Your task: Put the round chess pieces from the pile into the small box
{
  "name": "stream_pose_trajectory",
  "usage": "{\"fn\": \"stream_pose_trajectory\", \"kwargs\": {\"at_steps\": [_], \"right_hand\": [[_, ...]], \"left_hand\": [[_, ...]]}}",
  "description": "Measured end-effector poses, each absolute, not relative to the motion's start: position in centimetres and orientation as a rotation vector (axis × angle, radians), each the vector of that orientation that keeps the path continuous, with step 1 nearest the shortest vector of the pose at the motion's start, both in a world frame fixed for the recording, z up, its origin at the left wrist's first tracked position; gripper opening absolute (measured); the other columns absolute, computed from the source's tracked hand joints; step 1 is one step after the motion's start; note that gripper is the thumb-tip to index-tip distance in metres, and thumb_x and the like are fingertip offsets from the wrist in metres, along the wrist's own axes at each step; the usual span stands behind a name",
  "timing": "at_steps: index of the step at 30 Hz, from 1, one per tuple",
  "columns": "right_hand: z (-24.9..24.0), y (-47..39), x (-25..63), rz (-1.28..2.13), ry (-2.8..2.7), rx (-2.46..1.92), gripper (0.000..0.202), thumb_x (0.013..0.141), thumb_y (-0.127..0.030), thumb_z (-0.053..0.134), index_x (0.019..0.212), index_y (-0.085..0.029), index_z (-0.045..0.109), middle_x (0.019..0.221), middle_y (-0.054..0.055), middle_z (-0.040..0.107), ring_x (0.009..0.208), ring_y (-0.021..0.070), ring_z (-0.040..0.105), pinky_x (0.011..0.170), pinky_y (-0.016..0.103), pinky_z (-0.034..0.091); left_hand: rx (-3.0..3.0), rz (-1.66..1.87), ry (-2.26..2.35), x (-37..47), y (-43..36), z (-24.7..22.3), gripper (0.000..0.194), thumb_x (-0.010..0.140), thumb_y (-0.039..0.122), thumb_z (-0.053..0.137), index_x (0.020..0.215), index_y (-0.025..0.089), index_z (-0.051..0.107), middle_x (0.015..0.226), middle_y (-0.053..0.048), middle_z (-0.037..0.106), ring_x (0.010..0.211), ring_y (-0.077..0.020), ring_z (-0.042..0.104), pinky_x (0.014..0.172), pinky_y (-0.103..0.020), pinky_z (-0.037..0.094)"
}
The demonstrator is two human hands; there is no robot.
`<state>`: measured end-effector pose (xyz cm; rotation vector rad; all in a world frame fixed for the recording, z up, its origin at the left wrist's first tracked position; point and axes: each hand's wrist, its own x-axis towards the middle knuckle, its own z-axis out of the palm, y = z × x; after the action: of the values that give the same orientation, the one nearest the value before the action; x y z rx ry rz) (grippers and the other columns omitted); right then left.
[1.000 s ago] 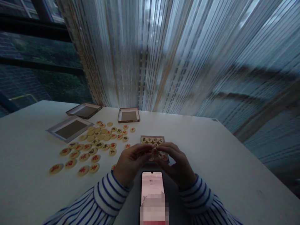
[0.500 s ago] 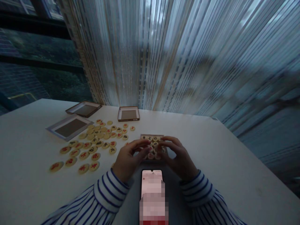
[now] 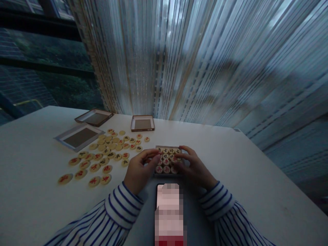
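A shallow box [image 3: 167, 175] holds round Chinese chess pieces [image 3: 166, 169] in rows, with black characters at the back and red ones at the front. My left hand [image 3: 140, 169] rests at the box's left side, fingers curved and a gap between them and the thumb; no piece shows in it. At the right side is my right hand [image 3: 195, 167], fingers spread over the pieces there, touching or just above them. It covers part of the right columns. Loose chess pieces [image 3: 95, 167] lie scattered on the white table [image 3: 243, 191] to the left.
A phone [image 3: 167, 205] with a lit, partly blurred screen lies in front of the box. Behind the loose pieces are a pale open tray [image 3: 77, 149], a brown-edged box lid [image 3: 104, 123] and a smaller box lid [image 3: 142, 130]. A string curtain [image 3: 143, 68] hangs beyond the table.
Both hands have drawn slightly apart, uncovering more of the pieces in the box. The view has shifted a little, so things appear slightly further right.
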<state>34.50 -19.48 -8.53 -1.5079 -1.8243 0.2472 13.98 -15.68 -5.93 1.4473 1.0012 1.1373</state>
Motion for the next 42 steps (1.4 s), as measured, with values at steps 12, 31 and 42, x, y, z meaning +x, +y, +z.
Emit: {"fn": "stream_pose_trajectory", "kwargs": {"at_steps": [12, 31, 42], "right_hand": [[-8.27, -19.35, 34.41, 0.345, -1.837, -1.608, 0.025, 0.073, -0.034, 0.065, 0.094, -0.021, 0.069, 0.127, 0.012, 0.047, 0.121, 0.0287, 0.042, 0.101, 0.048, 0.035], [-7.87, -19.42, 34.44, 0.298, -1.897, -1.582, 0.021, 0.079, -0.030, 0.059, 0.092, -0.019, 0.069, 0.122, 0.013, 0.053, 0.116, 0.0261, 0.047, 0.098, 0.046, 0.039], [-7.70, -19.47, 34.23, 0.267, -1.927, -1.579, 0.017, 0.078, -0.022, 0.057, 0.090, -0.018, 0.069, 0.118, 0.013, 0.056, 0.112, 0.0256, 0.051, 0.094, 0.045, 0.042]], "left_hand": [[1.425, 1.104, 1.051, 14.07, -15.54, -5.85, 0.030, 0.065, 0.038, 0.063, 0.084, 0.015, 0.066, 0.082, -0.008, 0.071, 0.075, -0.0213, 0.065, 0.066, -0.033, 0.053], [1.445, 1.094, 1.091, 13.73, -15.58, -5.81, 0.030, 0.066, 0.039, 0.061, 0.083, 0.015, 0.066, 0.084, -0.008, 0.070, 0.074, -0.0201, 0.064, 0.067, -0.032, 0.052], [1.536, 1.091, 1.161, 13.80, -15.43, -5.73, 0.029, 0.067, 0.039, 0.057, 0.082, 0.016, 0.066, 0.084, -0.008, 0.070, 0.073, -0.0197, 0.063, 0.068, -0.032, 0.050]]}}
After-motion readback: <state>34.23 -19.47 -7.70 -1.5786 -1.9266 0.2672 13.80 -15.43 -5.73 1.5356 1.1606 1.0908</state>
